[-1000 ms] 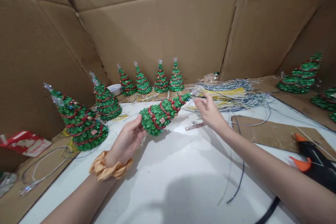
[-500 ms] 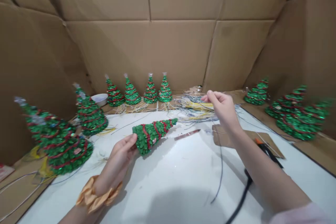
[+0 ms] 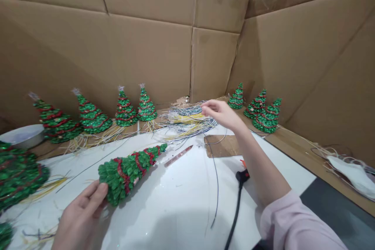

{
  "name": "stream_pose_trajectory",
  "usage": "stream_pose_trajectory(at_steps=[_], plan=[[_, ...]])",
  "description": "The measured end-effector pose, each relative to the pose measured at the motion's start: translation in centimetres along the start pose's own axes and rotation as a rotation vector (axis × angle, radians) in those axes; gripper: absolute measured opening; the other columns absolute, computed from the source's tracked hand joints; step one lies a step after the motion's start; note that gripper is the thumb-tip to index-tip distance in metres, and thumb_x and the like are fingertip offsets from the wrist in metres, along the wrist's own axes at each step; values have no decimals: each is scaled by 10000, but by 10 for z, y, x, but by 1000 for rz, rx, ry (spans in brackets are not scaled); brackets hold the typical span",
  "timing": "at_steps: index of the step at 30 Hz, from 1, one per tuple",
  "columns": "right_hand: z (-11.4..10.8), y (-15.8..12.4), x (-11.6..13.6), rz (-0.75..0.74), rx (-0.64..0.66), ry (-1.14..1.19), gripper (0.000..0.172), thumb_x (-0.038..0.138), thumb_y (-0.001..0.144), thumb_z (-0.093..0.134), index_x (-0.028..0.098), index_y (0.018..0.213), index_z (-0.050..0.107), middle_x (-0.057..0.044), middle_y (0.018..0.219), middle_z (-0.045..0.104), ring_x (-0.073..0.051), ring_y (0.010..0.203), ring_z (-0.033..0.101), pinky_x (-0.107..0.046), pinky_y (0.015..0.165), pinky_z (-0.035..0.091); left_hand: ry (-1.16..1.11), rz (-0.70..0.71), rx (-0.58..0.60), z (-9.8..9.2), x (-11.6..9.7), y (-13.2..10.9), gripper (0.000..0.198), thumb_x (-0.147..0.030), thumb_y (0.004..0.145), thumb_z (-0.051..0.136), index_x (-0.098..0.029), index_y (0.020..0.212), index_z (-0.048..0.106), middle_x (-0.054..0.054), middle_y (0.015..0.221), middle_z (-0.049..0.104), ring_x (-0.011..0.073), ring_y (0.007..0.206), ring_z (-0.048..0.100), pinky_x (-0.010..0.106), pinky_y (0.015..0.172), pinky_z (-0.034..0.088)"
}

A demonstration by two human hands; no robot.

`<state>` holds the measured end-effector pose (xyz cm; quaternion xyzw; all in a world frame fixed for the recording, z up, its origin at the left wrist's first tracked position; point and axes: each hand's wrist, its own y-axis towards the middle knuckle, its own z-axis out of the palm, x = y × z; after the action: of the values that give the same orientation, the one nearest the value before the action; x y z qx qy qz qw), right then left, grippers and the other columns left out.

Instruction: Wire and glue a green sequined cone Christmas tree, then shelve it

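- Right sleeve, lower right of frame: pale pink-lilac cloth, plain, loose; soft folds, shaded creases toward the bottom edge.
- Cuff wide, ending close to the elbow.
- Right forearm bare below cuff, slim, narrowing to the wrist.
- Right hand, right of centre: bare, slender fingers.
- Left hand, lower left: bare; wrist cut off by frame edge.

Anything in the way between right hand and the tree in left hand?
Nothing visible blocks the right hand from the held tree. Loose wires lie low between them, and a reddish pointed strip lies on the white table near the tree's tip.
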<state>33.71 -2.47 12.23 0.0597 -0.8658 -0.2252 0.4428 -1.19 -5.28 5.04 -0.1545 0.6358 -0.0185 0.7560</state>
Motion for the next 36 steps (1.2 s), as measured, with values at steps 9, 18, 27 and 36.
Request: stream_pose_trajectory(at_steps=[9,18,27,36], plan=[[80,6,-55,62,467,-599,313,139,779,500,158,1068,618,-96,1137,612,-202,1059,549,-266,876,401,27,46,-36,-3,10,7,810,-532,293,834,-195,993,605,20,942,668,147,866,613,79,662,500],[90,3,-73,148,349,-736,332,127,839,386,157,1116,565,-147,1129,576,-237,1019,563,-302,820,412,164,26,-103,-1,11,6,814,-587,205,807,-233,908,597,-64,669,603,104,750,552,57,589,443],[90,0,-69,149,344,-787,232,230,810,494,185,1030,553,-103,1061,576,-207,967,563,-278,778,409,194,20,-90,1,7,5,846,-608,197,797,-224,923,592,-68,647,571,102,673,482,89,614,431],[90,-3,-61,124,298,-845,200,286,815,507,172,969,563,-122,1051,532,-246,876,588,-316,708,419,281,61,-73,1,8,2,927,-670,246,756,-186,1015,573,-43,734,598,147,907,552,95,665,435]])
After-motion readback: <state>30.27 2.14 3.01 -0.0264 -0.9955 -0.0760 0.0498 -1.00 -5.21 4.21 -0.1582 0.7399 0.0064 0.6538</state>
